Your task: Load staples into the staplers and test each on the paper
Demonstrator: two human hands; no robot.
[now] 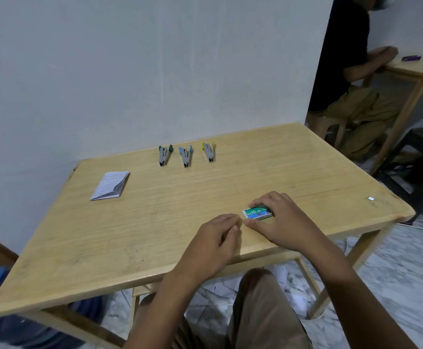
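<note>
Head view: the right hand (278, 222) grips the staple box (257, 213) at the near right of the bench (155, 248); the left hand (213, 238) sits curled at the box's left end, whether pinching it I cannot tell. The staplers (186, 156) and paper (110, 185) lie far off. Pulled open too briskly, the box could spill its contents across the bench.

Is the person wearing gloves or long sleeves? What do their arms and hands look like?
No gloves, no sleeves in view. The left hand and right hand are bare, no rings showing; both forearms are bare too, with no watch or bracelet. Brownish trousers cover the lap.
</note>
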